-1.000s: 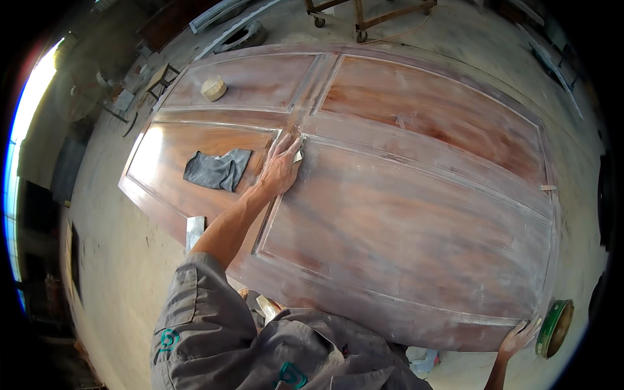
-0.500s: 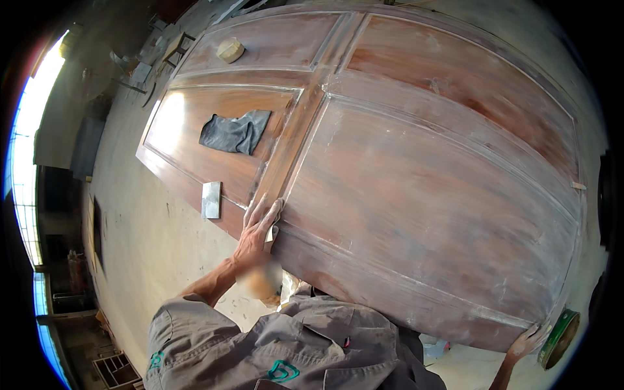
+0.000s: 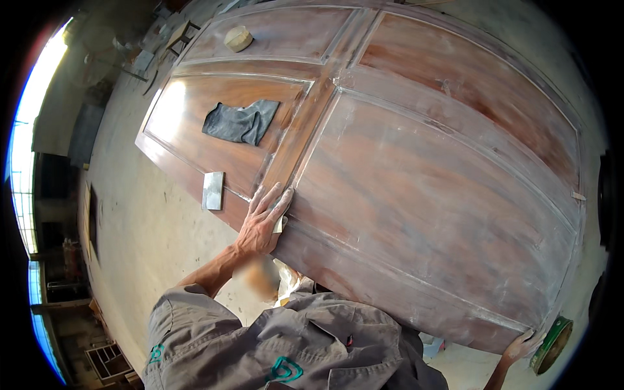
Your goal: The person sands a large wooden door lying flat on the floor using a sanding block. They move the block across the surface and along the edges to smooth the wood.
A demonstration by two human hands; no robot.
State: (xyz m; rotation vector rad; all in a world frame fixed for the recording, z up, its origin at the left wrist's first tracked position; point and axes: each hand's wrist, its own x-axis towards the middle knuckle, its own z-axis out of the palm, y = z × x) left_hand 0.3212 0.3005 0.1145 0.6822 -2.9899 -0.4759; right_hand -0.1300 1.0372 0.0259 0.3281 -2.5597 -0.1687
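Observation:
A large reddish-brown panelled wooden door [image 3: 422, 188], filmed with pale dust, lies flat before me. My left hand [image 3: 262, 220] presses on its near edge, at the foot of the middle upright, fingers stretched forward. Between thumb and palm it pins a pale folded sheet, which looks like sandpaper [image 3: 279, 225]. My right hand [image 3: 518, 346] rests on the near right corner with fingers extended, holding nothing visible. Left of my left hand, a flat silvery-grey square block [image 3: 212, 190] lies at the door's edge. Farther off, a crumpled dark grey cloth [image 3: 240, 122] is spread on the left panel.
A roll of tape [image 3: 238, 39] lies on the far left panel. A green-rimmed round container [image 3: 552, 346] stands beside the right corner. Concrete floor [image 3: 143, 214] runs along the left, with a small wooden stool [image 3: 181, 37] farther back.
My left hand has shifted slightly forward and right along the door edge, with the folded sheet. My right hand stays at the corner. The view has tilted a little.

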